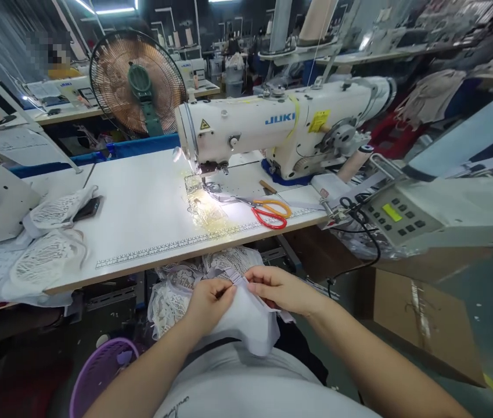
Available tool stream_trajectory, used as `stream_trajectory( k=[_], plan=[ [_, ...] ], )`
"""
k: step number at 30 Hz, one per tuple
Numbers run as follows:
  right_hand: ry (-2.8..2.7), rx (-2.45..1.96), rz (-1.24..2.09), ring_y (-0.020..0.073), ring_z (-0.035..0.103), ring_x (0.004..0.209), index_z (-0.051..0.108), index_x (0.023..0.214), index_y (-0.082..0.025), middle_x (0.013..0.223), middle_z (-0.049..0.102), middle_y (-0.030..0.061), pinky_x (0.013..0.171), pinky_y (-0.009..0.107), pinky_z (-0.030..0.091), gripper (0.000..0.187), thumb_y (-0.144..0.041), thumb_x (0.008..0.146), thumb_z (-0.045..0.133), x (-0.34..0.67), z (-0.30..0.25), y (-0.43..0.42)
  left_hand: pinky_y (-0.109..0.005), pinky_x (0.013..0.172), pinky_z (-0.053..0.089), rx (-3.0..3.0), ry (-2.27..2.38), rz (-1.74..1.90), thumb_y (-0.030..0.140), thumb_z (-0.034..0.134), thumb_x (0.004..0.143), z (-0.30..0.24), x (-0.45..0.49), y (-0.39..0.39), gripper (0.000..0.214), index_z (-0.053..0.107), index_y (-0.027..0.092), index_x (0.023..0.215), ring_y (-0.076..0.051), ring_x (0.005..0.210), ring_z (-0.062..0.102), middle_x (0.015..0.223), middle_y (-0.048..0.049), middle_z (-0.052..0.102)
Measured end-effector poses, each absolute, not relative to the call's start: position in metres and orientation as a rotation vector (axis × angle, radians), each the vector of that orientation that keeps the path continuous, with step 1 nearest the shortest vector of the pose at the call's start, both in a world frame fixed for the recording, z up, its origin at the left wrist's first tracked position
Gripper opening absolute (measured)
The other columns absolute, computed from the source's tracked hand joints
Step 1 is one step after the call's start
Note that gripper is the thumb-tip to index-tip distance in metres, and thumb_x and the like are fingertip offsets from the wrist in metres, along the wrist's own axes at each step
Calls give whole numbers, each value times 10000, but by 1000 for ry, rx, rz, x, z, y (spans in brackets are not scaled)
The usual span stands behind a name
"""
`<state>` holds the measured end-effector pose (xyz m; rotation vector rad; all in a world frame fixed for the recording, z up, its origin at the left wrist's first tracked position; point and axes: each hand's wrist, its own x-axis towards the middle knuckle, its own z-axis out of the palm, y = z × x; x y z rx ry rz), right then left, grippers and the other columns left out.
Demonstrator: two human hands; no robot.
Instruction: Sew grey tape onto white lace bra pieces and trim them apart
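Observation:
In my lap, below the table's front edge, I hold a white bra (252, 325) with a smooth moulded cup. My left hand (209, 305) pinches its upper edge between thumb and fingers. Close beside it, my right hand (283, 289) is closed on the same edge, where a narrow strip lies between the hands. More white lace pieces (166, 305) are bunched behind and left of my left hand. Scissors (271, 213) with one orange and one red handle lie on the sewing table (137, 203), their blades by the needle area.
A white JUKI sewing machine (237, 125) stands on the table with its lamp lit. Lace bra pieces (48, 258) and a dark phone (88, 208) lie at the left. There is a control panel (396, 212) at right, a cardboard box (424, 319) below, and a purple basket (93, 371) on the floor.

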<state>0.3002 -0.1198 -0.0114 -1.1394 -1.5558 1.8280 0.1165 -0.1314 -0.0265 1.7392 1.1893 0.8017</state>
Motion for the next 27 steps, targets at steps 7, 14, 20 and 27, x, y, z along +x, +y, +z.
stream_trajectory(
  k=[7,14,20,27],
  plan=[
    [-1648,-1259,1554,52,301,402,464,640,-185,468,368,-89,381,182,234,331,-475,705,609,297,-17,-111,-228,570,405,1911,1135,737,261,452,830,-33,106,-128,244,642,162,712,-136,598,551,653,-14,628],
    [-1850,-1392,1204,87,359,521,492,661,-182,578,417,-46,465,207,291,296,-452,774,534,331,-15,-99,-386,899,415,1959,1532,934,343,509,786,-71,24,-126,237,652,198,908,-228,950,569,911,-81,656],
    [-2120,-1561,1039,131,472,566,552,721,-202,615,533,-16,514,229,387,307,-476,823,459,352,-31,-105,-443,827,457,1385,1872,933,434,521,743,-119,-33,-153,372,636,127,918,-281,894,601,933,-131,658],
    [-2432,-1870,846,198,615,632,615,774,-211,741,670,47,539,285,464,244,-415,774,480,355,-50,-98,-360,833,470,959,1554,1013,492,639,670,-131,-21,-168,549,601,103,1055,-259,947,612,988,-118,670]
  ],
)
